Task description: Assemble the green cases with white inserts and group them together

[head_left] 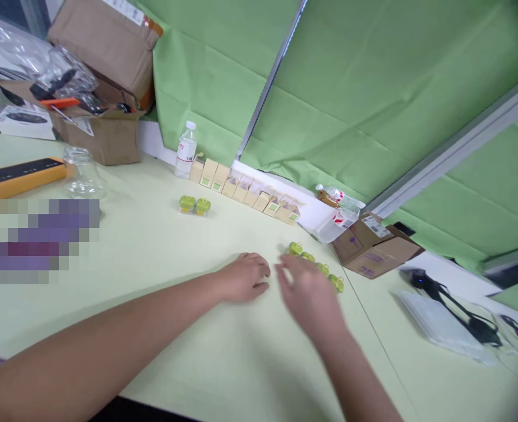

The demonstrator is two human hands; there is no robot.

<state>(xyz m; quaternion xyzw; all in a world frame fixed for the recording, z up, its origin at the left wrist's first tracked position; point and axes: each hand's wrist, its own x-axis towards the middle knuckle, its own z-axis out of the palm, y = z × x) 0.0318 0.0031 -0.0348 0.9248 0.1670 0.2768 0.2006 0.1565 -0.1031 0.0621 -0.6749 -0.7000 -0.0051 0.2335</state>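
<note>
My left hand (243,278) rests low over the pale table, fingers loosely curved and thumb apart; nothing shows in it. Facing it is my right hand (309,293), slightly blurred, its thumb and fingers apart and nothing visible between them. Just behind the right hand stands a row of small clear containers with green lids (322,269), partly covered by that hand. Two more green-lidded containers (195,205) sit side by side farther back on the left. Along the wall runs a line of small beige cartons (241,190), some with raised flaps.
A water bottle (185,151) stands left of the cartons; more bottles (340,218) lie near a brown box (375,246) at right. On the left are a glass jar (83,176), an orange-black case (23,176) and a filled cardboard box (113,138). Headphones (465,319) lie far right.
</note>
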